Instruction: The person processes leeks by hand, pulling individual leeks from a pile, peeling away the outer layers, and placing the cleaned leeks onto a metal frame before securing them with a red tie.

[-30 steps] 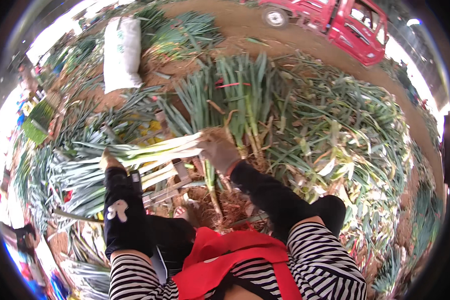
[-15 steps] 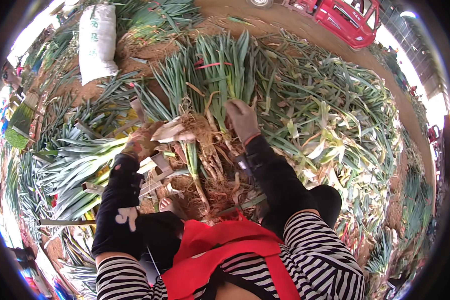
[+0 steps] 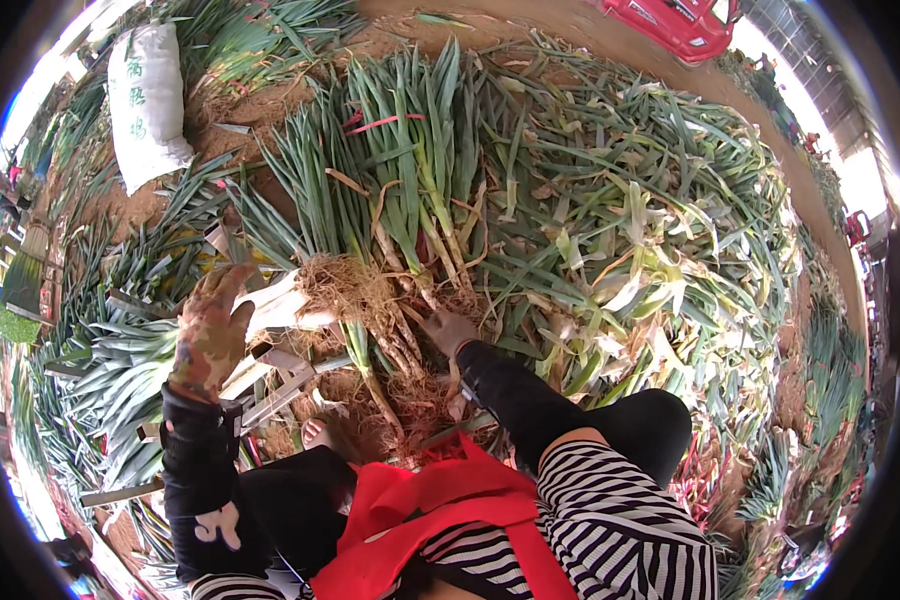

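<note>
My left hand (image 3: 213, 330), in a patterned glove, is open with its fingers apart over a bundle of cleaned green onions. Their white stems (image 3: 278, 303) point right, ending in a tuft of brown roots (image 3: 348, 285), while the green leaves (image 3: 120, 350) fan out to the left. My right hand (image 3: 448, 332), in a grey glove, is closed at the lower stalk of a green onion (image 3: 428, 294); the fingertips are partly hidden. Ahead of it lies a pile of uncleaned green onions (image 3: 410, 150) with a red tie (image 3: 385, 123) round the leaves.
A wooden rack (image 3: 280, 390) stands under the left bundle. Stripped leaves (image 3: 650, 230) form a large heap on the right. A white sack (image 3: 148, 105) lies at the far left, and a red vehicle (image 3: 680, 25) is at the far right. My bare foot (image 3: 315, 433) shows below the rack.
My left hand has drawn back leftward from the white stems and spread its fingers. My right hand has come down from the leaves to the lower stalks. The whole view has shifted.
</note>
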A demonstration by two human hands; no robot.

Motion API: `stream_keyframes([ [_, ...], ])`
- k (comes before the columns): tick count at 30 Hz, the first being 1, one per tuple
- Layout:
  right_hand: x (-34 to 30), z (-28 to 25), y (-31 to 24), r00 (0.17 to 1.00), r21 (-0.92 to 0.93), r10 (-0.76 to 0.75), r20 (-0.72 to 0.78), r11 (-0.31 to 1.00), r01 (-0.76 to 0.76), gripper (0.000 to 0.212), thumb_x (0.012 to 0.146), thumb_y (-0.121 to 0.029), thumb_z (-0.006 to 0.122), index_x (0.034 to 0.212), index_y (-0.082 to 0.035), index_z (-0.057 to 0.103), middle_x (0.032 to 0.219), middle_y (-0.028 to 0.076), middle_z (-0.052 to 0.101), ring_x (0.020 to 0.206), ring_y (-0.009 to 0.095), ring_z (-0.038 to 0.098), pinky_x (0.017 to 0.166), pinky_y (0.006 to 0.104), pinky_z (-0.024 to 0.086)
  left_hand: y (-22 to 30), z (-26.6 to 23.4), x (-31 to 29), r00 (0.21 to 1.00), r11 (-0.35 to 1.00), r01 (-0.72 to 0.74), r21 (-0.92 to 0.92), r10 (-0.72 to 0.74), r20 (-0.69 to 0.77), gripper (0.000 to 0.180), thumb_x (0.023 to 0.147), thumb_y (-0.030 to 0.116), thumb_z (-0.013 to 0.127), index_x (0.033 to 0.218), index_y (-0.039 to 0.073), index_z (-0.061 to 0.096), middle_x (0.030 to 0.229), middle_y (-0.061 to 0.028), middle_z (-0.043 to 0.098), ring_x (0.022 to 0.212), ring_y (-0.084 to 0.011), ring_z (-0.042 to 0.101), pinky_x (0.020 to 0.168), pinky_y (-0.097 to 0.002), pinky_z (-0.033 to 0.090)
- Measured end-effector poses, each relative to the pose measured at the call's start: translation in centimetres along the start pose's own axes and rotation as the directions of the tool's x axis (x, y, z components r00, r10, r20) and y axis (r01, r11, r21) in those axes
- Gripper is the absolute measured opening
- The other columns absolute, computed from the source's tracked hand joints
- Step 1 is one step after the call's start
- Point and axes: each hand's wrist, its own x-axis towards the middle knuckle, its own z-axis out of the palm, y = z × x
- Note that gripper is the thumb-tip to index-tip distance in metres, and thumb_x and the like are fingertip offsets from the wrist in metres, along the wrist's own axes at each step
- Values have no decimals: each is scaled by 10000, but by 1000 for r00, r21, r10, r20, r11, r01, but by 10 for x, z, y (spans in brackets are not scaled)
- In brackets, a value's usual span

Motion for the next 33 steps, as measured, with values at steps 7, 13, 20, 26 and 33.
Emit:
stream_keyframes([
  [7,-4,49,-17,974,-225,139,181,970,-96,703,839,-478,629,1300,22,451,1307,233,490,1163,378,516,932,456,466,8,8,7,999,1000,26,-13,-25,42,433,840,194,644,1240,75,532,1226,-157,555,1136,-356,521,943,-412,435],
  [13,20,20,8,955,-124,-119,272,980,158,758,810,-438,685,1285,100,438,1240,226,544,1194,369,491,976,406,418,4,14,9,996,996,-86,38,85,31,423,845,248,651,1216,77,540,1198,-148,570,1105,-342,545,918,-405,457],
  [20,36,-14,46,956,338,-140,256,940,47,980,743,-501,734,1377,111,307,1406,269,384,1285,348,418,1060,373,358,1,7,0,994,994,-112,19,112,23,411,847,243,653,1204,68,548,1196,-140,571,1100,-335,546,927,-398,448],
  [26,30,2,24,994,-243,5,113,970,23,874,781,-459,674,1411,29,315,1403,247,401,1281,359,421,1061,369,362,1,-2,-6,998,998,-63,7,63,29,413,854,251,642,1213,69,548,1195,-143,570,1127,-330,530,939,-403,439],
  [33,-3,-4,-12,985,-413,169,33,900,-141,775,816,-463,637,1371,11,377,1312,218,509,1122,359,561,949,411,462,-6,1,-10,998,999,-43,25,42,38,426,847,272,644,1207,63,549,1211,-153,563,1138,-340,525,951,-413,432],
])
